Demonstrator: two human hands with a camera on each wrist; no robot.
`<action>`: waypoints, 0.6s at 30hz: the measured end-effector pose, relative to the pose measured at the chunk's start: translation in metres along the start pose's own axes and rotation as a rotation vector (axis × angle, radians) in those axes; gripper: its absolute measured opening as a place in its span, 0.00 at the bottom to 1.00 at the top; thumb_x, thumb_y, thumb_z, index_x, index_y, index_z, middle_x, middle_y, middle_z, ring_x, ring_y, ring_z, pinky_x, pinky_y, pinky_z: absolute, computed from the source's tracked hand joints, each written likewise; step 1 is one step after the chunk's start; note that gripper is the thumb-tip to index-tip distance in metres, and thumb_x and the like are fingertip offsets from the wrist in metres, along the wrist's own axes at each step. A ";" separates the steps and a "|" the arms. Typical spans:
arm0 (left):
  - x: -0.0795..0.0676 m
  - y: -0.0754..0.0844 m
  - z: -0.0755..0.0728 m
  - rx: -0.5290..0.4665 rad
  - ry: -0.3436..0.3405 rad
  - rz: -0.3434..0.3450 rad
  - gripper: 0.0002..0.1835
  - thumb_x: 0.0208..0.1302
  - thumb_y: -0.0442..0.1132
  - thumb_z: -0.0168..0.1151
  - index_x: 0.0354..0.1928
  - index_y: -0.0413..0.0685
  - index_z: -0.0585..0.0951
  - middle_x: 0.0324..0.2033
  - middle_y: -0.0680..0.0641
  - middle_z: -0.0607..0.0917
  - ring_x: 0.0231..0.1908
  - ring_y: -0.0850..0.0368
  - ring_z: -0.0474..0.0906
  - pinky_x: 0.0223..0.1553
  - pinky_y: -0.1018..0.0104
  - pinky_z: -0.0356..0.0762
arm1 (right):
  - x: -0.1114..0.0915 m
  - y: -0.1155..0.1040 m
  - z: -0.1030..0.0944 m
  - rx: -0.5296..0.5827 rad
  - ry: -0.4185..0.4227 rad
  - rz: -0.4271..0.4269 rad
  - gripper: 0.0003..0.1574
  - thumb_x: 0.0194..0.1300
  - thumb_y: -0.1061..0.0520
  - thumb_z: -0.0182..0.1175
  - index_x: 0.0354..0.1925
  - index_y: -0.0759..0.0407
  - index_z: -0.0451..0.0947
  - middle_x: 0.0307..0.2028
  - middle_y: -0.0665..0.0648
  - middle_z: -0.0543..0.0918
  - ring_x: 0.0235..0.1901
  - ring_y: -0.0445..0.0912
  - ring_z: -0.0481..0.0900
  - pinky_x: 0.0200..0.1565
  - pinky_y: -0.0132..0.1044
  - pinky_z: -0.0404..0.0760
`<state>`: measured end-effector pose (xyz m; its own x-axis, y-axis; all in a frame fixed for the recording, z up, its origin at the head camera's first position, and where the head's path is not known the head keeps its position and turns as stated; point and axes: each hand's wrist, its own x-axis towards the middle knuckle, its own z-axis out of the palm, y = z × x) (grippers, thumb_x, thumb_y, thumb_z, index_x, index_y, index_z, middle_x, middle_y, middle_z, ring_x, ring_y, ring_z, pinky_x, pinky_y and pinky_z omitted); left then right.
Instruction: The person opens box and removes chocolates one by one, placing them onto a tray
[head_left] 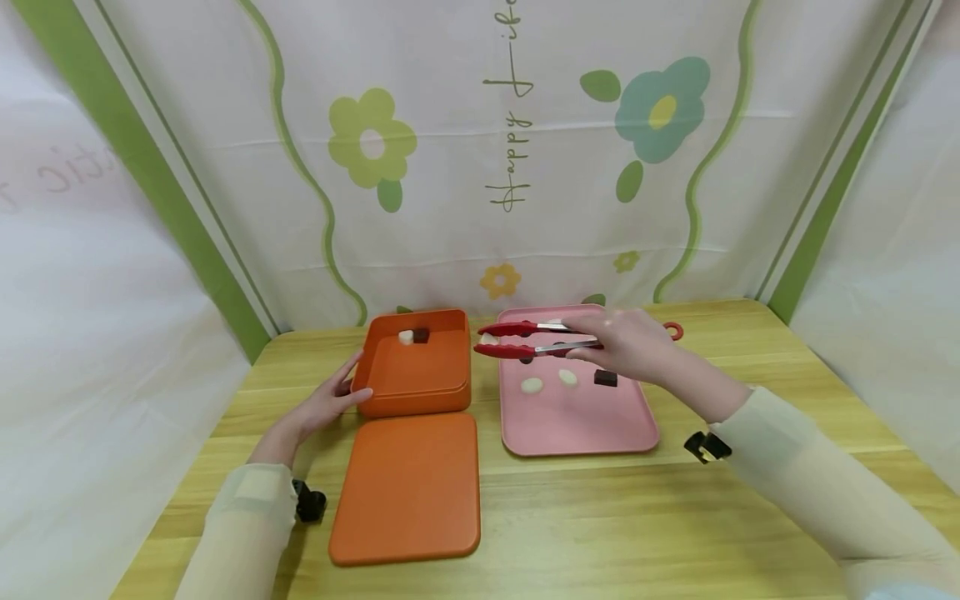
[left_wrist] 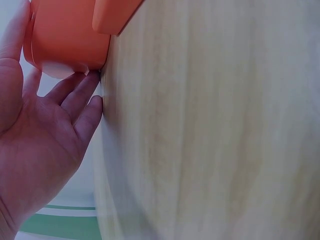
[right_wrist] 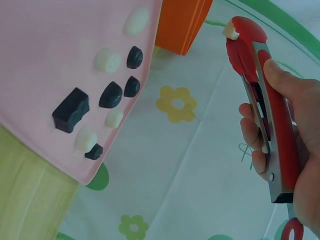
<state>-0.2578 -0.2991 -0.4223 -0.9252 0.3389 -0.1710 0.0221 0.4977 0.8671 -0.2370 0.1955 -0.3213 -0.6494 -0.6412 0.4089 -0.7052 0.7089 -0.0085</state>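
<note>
My right hand [head_left: 630, 343] grips metal tongs [right_wrist: 280, 120] with red tips, held above the pink tray [head_left: 581, 437]. Between the tips sits a small white piece [right_wrist: 231, 32], perhaps white chocolate. To the left stands an orange box [head_left: 431, 379], uncovered, with a white piece [head_left: 406, 337] and a dark brown piece [head_left: 421, 335] near its back. My left hand [head_left: 326, 408] touches the box's front left corner, fingers along the side and thumb at the front. White pieces [head_left: 532, 385] and dark pieces [head_left: 606, 378] lie on the tray; the tongs partly hide others in the head view.
An orange lid [head_left: 408, 492] lies flat on the wooden table [head_left: 600, 525], just in front of the box. Behind the table hangs a white curtain [head_left: 442, 233] printed with flowers. More curtain closes in both sides.
</note>
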 end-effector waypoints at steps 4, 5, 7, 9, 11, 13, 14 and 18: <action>0.000 0.000 0.000 -0.004 -0.001 -0.004 0.45 0.72 0.47 0.57 0.78 0.63 0.38 0.69 0.28 0.58 0.69 0.35 0.54 0.66 0.38 0.48 | -0.015 0.000 -0.002 0.003 -0.008 0.004 0.30 0.57 0.48 0.71 0.56 0.57 0.81 0.40 0.57 0.87 0.22 0.43 0.80 0.20 0.35 0.70; 0.000 0.000 0.000 -0.005 0.000 -0.004 0.45 0.72 0.47 0.57 0.78 0.63 0.38 0.69 0.28 0.58 0.69 0.35 0.54 0.67 0.38 0.47 | -0.018 0.001 -0.002 0.008 -0.002 0.003 0.30 0.57 0.48 0.72 0.56 0.57 0.81 0.39 0.57 0.87 0.22 0.43 0.80 0.20 0.35 0.70; 0.000 0.001 -0.001 -0.004 -0.002 0.001 0.45 0.72 0.47 0.57 0.78 0.62 0.38 0.70 0.28 0.57 0.69 0.35 0.53 0.66 0.37 0.47 | -0.025 0.001 -0.002 0.006 0.016 0.001 0.31 0.56 0.49 0.72 0.56 0.57 0.81 0.41 0.57 0.87 0.21 0.41 0.79 0.21 0.35 0.70; 0.000 0.002 -0.001 0.001 -0.004 0.004 0.45 0.72 0.46 0.56 0.78 0.62 0.38 0.70 0.28 0.56 0.70 0.34 0.51 0.66 0.37 0.47 | -0.032 0.002 -0.002 0.002 0.034 -0.001 0.31 0.54 0.50 0.74 0.56 0.57 0.81 0.38 0.56 0.87 0.20 0.40 0.76 0.21 0.35 0.69; 0.000 0.002 -0.001 0.004 -0.006 0.003 0.44 0.72 0.46 0.56 0.78 0.63 0.38 0.71 0.29 0.54 0.70 0.34 0.50 0.66 0.36 0.46 | -0.038 0.003 -0.002 0.002 0.048 -0.001 0.32 0.52 0.50 0.75 0.55 0.56 0.82 0.35 0.55 0.87 0.19 0.39 0.74 0.20 0.34 0.68; -0.001 0.003 -0.001 0.007 -0.010 0.000 0.44 0.72 0.47 0.56 0.78 0.63 0.37 0.71 0.29 0.53 0.71 0.34 0.48 0.66 0.36 0.46 | -0.045 0.003 -0.003 0.003 0.053 0.002 0.32 0.50 0.50 0.76 0.54 0.56 0.82 0.33 0.54 0.87 0.19 0.38 0.74 0.20 0.33 0.68; -0.001 0.003 -0.001 0.006 -0.011 -0.002 0.44 0.72 0.47 0.56 0.78 0.63 0.38 0.71 0.30 0.53 0.71 0.34 0.48 0.66 0.36 0.46 | -0.048 0.003 -0.003 0.007 0.053 0.008 0.32 0.50 0.50 0.76 0.53 0.56 0.82 0.33 0.54 0.87 0.20 0.39 0.74 0.20 0.33 0.69; -0.002 0.002 -0.001 0.003 -0.014 0.001 0.45 0.71 0.49 0.57 0.78 0.63 0.38 0.72 0.30 0.52 0.71 0.35 0.48 0.66 0.36 0.46 | -0.060 0.004 -0.006 0.019 0.047 0.043 0.31 0.51 0.50 0.75 0.54 0.56 0.82 0.37 0.57 0.87 0.26 0.44 0.82 0.23 0.37 0.74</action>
<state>-0.2563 -0.2993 -0.4197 -0.9196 0.3510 -0.1766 0.0242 0.4993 0.8661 -0.1988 0.2388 -0.3402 -0.6652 -0.5956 0.4504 -0.6829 0.7291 -0.0444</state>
